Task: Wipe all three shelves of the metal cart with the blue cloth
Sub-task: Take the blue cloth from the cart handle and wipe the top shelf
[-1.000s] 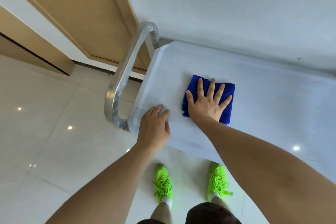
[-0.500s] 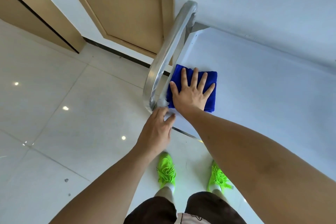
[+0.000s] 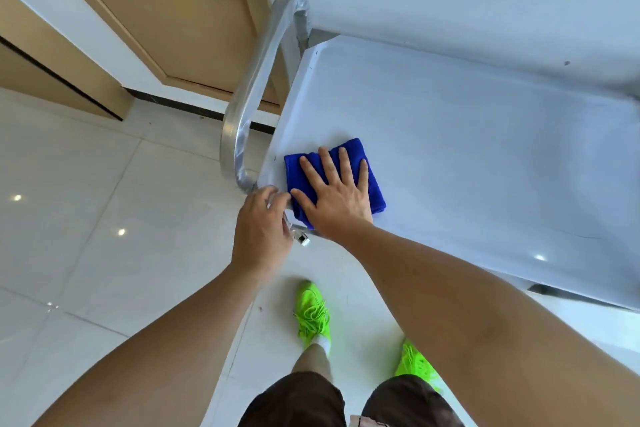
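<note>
At top shelf [image 3: 467, 156] of metal cart [image 3: 519, 107], near-left corner: folded blue cloth [image 3: 375, 180] lying flat, pressed under right hand [image 3: 337, 194]. Palm down, fingers [image 3: 323, 163] spread & extended across cloth, not curled round it — flat press, no pinch. Cloth's near-left edge close to shelf rim, its right side showing past pinky. Left hand [image 3: 263, 229] at same corner just beside cloth, fingers bent over cart's edge by base of handle [image 3: 258, 94]; whether actually clamped on metal or merely resting — can't tell, fingertips blurred. Thumb of right hand nearly touching left-hand fingers. Small metal fitting [image 3: 302, 236] poking out under corner, between the 2 hands. Handle: curved steel tube w/ clear wrap, rising along cart's left end. Rest of shelf surface bare, pale, glossy, w/ light spot near front edge. Lower shelves hidden from this angle. Below: neon-green sneakers [image 3: 313, 315] on white tiled floor [image 3: 104, 253], dark shorts at frame bottom. Wooden door [image 3: 187, 10] & white wall behind cart.
</note>
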`<action>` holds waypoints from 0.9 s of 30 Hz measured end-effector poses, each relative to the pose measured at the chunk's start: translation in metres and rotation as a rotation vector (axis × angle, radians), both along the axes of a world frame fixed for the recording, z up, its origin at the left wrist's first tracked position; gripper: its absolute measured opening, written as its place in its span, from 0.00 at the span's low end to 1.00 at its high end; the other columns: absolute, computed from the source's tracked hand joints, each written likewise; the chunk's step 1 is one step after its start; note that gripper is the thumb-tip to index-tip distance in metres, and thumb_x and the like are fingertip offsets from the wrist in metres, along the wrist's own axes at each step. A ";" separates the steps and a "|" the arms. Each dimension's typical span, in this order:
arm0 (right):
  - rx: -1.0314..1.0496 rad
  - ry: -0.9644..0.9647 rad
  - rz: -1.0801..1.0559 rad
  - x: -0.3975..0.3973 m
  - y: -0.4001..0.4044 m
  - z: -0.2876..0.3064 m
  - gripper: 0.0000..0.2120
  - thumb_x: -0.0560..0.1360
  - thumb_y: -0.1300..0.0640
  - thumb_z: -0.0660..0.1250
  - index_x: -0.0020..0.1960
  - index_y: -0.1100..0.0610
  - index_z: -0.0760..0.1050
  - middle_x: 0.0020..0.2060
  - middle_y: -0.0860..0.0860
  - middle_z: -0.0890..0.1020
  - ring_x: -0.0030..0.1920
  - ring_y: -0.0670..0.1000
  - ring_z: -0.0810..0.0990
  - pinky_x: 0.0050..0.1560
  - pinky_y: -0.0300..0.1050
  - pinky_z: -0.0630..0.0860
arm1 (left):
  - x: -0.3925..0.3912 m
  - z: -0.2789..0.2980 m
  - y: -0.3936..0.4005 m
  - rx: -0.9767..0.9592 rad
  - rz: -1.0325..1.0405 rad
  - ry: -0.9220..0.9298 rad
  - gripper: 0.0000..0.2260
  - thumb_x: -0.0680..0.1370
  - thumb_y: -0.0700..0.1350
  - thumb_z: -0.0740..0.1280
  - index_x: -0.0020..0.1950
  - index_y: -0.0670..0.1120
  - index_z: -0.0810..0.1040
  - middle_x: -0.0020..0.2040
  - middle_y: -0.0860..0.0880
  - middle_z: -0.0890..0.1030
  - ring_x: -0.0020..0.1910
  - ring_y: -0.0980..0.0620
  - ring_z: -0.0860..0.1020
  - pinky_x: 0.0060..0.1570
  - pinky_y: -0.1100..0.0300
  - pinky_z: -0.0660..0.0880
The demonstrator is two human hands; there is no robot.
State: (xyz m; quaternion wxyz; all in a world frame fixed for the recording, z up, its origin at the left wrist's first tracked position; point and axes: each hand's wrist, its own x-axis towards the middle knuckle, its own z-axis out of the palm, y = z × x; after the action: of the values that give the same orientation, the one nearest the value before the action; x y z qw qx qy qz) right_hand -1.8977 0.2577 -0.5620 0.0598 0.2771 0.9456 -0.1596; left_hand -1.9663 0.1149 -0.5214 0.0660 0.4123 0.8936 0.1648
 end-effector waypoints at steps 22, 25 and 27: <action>-0.004 -0.009 -0.539 0.320 0.189 -0.007 0.33 0.77 0.28 0.39 0.80 0.37 0.46 0.82 0.45 0.47 0.80 0.54 0.37 0.74 0.62 0.29 | 0.261 -0.011 0.183 0.024 -0.406 0.019 0.06 0.70 0.41 0.74 0.45 0.43 0.81 0.48 0.43 0.81 0.49 0.41 0.77 0.49 0.47 0.76; -0.003 -0.015 -0.596 0.349 0.196 -0.006 0.33 0.77 0.28 0.39 0.80 0.37 0.45 0.82 0.45 0.47 0.80 0.54 0.37 0.74 0.62 0.28 | 0.275 -0.013 0.183 0.020 -0.347 0.030 0.05 0.69 0.39 0.73 0.43 0.42 0.80 0.46 0.44 0.81 0.46 0.40 0.76 0.45 0.49 0.76; -0.009 -0.026 -0.628 0.363 0.195 -0.004 0.33 0.78 0.28 0.39 0.80 0.38 0.44 0.82 0.45 0.46 0.80 0.54 0.36 0.73 0.62 0.28 | 0.277 -0.013 0.182 0.001 -0.338 0.043 0.05 0.69 0.38 0.74 0.43 0.43 0.81 0.47 0.44 0.81 0.45 0.40 0.77 0.44 0.51 0.76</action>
State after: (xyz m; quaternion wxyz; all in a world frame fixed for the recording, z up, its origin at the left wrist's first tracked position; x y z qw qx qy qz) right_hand -1.5345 0.4530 -0.5657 0.0208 0.5572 0.8123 -0.1710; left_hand -1.6889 0.2971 -0.5341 0.0737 0.5603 0.8125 0.1428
